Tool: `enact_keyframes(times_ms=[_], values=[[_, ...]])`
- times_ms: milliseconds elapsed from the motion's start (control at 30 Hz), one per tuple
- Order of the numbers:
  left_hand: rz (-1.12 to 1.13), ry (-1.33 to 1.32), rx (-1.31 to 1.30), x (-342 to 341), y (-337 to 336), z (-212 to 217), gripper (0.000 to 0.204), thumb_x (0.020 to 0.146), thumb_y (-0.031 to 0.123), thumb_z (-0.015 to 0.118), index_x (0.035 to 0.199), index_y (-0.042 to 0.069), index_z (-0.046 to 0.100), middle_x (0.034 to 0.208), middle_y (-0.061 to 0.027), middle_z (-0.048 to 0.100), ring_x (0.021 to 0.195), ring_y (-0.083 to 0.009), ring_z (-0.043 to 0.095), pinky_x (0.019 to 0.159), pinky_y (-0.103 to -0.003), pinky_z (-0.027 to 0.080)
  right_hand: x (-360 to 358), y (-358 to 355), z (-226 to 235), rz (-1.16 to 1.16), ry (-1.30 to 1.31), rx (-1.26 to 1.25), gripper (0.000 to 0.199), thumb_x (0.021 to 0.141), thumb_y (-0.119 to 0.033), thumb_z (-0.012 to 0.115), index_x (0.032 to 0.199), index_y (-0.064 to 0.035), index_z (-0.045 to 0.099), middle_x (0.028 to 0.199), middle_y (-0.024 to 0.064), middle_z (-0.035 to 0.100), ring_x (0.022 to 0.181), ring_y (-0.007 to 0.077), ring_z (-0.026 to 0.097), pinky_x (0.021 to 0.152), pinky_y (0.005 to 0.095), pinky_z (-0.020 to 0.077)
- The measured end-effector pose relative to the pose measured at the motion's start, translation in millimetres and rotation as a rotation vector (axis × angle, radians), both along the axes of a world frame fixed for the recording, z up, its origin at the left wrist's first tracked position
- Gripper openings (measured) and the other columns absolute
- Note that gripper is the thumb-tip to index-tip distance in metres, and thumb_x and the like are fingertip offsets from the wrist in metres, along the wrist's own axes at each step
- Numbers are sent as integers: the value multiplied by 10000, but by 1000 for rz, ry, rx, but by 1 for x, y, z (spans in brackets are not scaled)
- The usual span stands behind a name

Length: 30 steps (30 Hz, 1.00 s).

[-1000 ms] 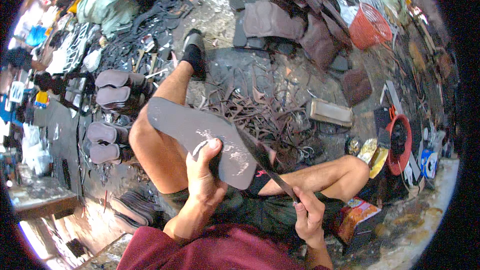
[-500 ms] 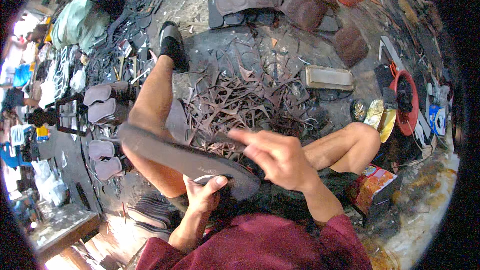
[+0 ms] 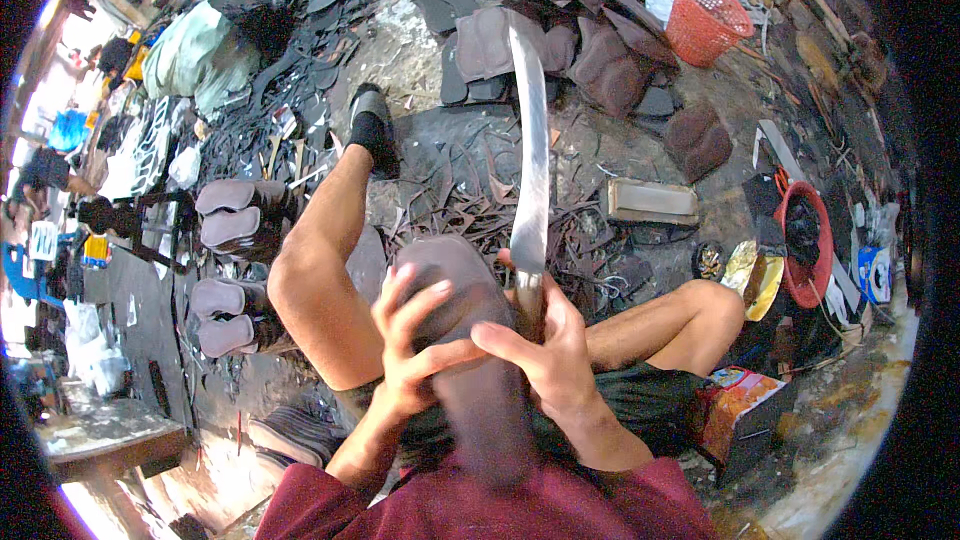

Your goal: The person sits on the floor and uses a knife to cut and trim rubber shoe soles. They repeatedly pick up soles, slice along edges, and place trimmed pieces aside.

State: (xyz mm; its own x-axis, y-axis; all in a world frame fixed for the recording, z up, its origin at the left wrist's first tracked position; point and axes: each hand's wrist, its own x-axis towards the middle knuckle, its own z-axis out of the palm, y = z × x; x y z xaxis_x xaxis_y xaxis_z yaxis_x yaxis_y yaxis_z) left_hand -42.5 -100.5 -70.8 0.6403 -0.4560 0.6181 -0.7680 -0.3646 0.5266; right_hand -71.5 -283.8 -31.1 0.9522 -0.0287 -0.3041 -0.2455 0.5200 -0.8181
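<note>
Over my lap, my left hand (image 3: 412, 345) grips a brown shoe sole (image 3: 485, 410) with its fingers spread across it. The sole is blurred and runs lengthwise, its lower end close to my maroon shirt. In my right hand (image 3: 555, 350) is a long curved knife (image 3: 533, 160). Its handle sits in my palm, and the bright blade points away from me. My right thumb reaches over to the sole's edge. Beyond the sole lies a pile of thin brown offcut strips (image 3: 470, 200) on the floor, between my bare legs.
Stacked soles (image 3: 230, 230) stand left of my left leg. Moulded brown sheets (image 3: 610, 65) lie ahead, near a red basket (image 3: 705, 20). A pale rectangular block (image 3: 652, 202) rests right of the offcuts. Farther right is a red basin (image 3: 805, 245); a wooden bench (image 3: 110, 445) stands lower left.
The sole has swung from pointing left to lying lengthwise before me. My left hand has shifted its grip on it. My right hand has come closer, and the knife blade now shows clearly, pointing away.
</note>
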Motion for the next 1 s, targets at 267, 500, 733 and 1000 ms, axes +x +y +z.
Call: enact_keyframes(times_ms=[267, 500, 733, 1000], values=[[126, 572, 72, -2, 43, 70, 937, 587, 373, 937, 1363, 35, 535, 1517, -209, 379, 1385, -351, 394, 1122, -434, 350, -3, 4, -13, 314, -42, -295, 344, 775, -110, 839, 1053, 37, 702, 919, 22, 715, 806, 67, 625, 752, 234, 509], [133, 1318, 110, 0, 63, 68, 285, 777, 120, 832, 1014, 9, 720, 946, -46, 730, 882, -118, 661, 828, -280, 527, -22, 35, -29, 431, 41, -297, 291, 820, -218, 820, 1012, -18, 733, 813, -19, 696, 742, 47, 590, 691, 230, 487], [39, 1375, 63, -8, 64, 43, 152, 810, 84, 773, 929, -4, 739, 890, -64, 741, 833, -109, 665, 792, -271, 529, -33, 42, -41, 424, 92, -249, 178, 808, -129, 806, 928, -14, 743, 761, -42, 678, 702, 34, 570, 652, 215, 453], [386, 801, -601, -12, 30, 36, 652, 868, 153, 719, 1431, 12, 421, 1483, -190, 412, 1337, -296, 442, 1099, -410, 380, -4, 28, -43, -62, 188, -84, 251, 811, -87, 797, 1021, 5, 694, 870, 25, 687, 756, 122, 622, 749, 271, 505]])
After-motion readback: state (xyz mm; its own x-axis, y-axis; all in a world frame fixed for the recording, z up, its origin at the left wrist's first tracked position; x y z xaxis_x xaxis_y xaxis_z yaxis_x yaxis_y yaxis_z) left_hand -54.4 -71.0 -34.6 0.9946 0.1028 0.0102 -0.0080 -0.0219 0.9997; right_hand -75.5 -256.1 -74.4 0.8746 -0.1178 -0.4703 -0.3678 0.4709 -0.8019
